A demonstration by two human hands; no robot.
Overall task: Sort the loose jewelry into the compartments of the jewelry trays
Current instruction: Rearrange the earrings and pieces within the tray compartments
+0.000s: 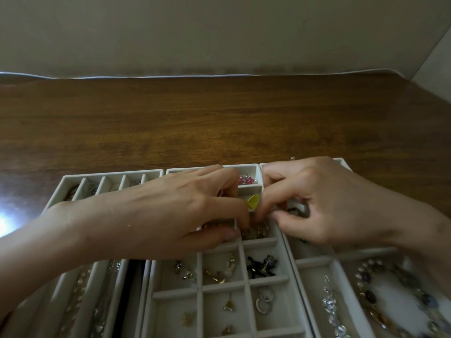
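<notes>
Both hands are bunched up together over one compartment about halfway back on the right side of the middle tray (244,269). The left hand (175,211) and right hand (324,203) have their fingers curled, with the tips meeting on a little heap of goldish jewelry (258,231). Honestly I can't tell if either one has actually pinched a piece or is just poking at it.

Around them it looks mostly done to me. There's a pink piece (246,180) in the far cell, a yellow piece (253,201) right behind the fingertips, and a black piece (261,265) and silver hoops (263,300) nearer. The left tray (109,173) has chains lying in its long slots. The right tray (314,262) holds a crystal chain (329,306) and a beaded necklace (390,289). I don't see a loose pile on the desk (219,123), so I'd guess only stragglers are left.
</notes>
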